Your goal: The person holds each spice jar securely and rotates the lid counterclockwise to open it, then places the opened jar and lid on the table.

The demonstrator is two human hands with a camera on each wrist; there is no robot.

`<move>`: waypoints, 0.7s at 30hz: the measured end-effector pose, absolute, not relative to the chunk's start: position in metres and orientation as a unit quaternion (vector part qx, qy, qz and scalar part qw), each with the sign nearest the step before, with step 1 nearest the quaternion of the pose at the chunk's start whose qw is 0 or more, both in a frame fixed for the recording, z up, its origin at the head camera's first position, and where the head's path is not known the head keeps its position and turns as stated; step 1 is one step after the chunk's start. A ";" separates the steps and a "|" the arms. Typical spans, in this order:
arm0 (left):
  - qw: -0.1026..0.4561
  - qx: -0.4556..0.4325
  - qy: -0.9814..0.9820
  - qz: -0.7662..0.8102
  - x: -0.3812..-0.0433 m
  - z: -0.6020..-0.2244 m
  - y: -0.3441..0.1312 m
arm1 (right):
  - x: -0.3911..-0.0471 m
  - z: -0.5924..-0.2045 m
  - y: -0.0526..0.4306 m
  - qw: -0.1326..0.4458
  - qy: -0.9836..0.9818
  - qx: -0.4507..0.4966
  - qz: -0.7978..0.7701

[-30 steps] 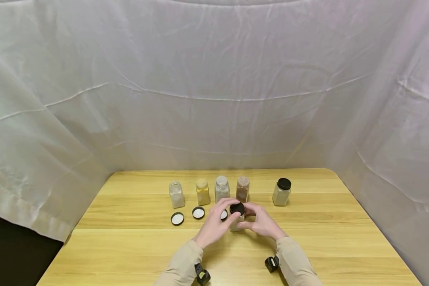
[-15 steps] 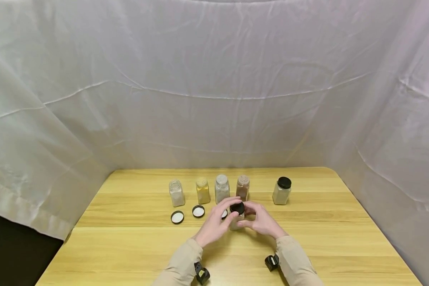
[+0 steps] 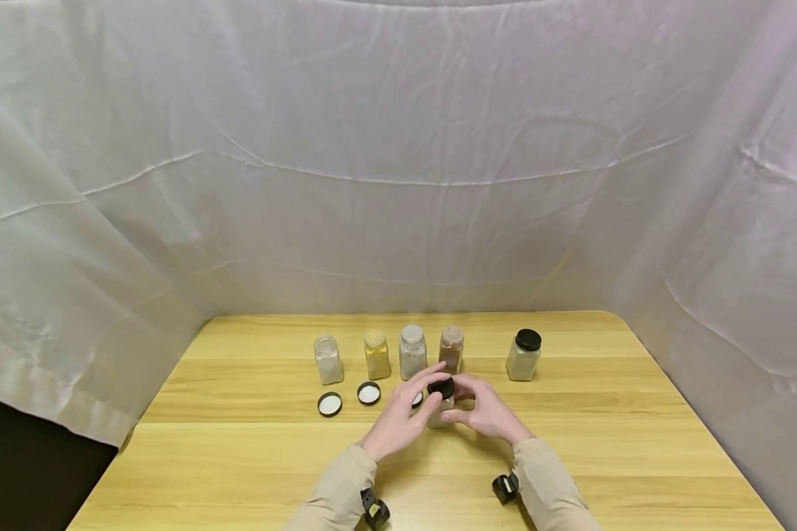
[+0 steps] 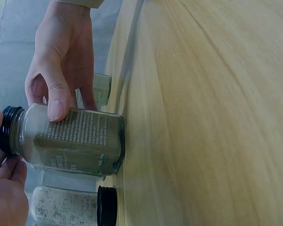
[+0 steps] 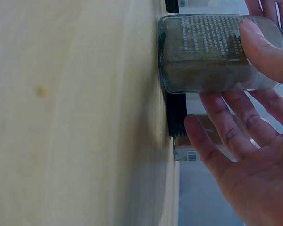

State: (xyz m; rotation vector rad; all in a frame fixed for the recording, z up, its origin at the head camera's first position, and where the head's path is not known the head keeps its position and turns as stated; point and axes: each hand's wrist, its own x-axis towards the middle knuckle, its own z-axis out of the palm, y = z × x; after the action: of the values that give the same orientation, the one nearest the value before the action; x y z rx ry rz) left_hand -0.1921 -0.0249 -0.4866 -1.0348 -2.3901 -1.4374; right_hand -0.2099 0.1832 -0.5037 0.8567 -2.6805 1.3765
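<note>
A square glass jar (image 4: 75, 141) of brownish-grey powder, with printed text on its side, stands upright between the two hands. My left hand (image 3: 395, 419) grips its black screw lid (image 4: 8, 131) from the left, thumb and fingers at the lid's rim. From the other side my right hand (image 3: 488, 413) holds the jar's body. Its thumb presses on the printed face in the right wrist view, and the fingers reach behind the glass. Behind my left hand lies a loose black lid (image 3: 417, 398), white inside and partly hidden.
Behind stand an uncovered jar of pale powder (image 3: 328, 363), a yellow jar (image 3: 377, 359), a pale speckled jar (image 3: 412, 355) and a reddish-brown jar (image 3: 451, 350). A black-lidded jar (image 3: 523, 359) is at right. Two upturned lids (image 3: 329, 404) lie at left. A grey curtain (image 3: 398, 221) hangs behind the table (image 3: 239, 472).
My left hand's fingers shift very slightly around the lid. The jar, my right hand and the other jars keep their places.
</note>
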 end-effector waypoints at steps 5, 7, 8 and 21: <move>0.087 -0.342 -0.800 -0.485 -0.193 -0.486 -0.025 | -0.210 -0.504 0.183 0.007 -0.856 0.272 0.438; 0.098 -0.333 -0.803 -0.484 -0.193 -0.486 -0.024 | -0.210 -0.503 0.183 0.004 -0.854 0.272 0.443; 0.103 -0.328 -0.804 -0.484 -0.193 -0.486 -0.024 | -0.210 -0.503 0.183 0.003 -0.853 0.272 0.446; 0.094 -0.319 -0.805 -0.491 -0.191 -0.488 -0.025 | -0.209 -0.503 0.184 0.000 -0.852 0.269 0.449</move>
State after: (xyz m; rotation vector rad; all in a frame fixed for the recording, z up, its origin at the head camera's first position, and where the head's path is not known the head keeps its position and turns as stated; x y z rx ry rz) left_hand -0.1914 -0.0248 -0.4877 -0.9467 -2.3880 -1.4563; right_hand -0.2095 0.1837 -0.5029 0.8453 -2.6784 1.4097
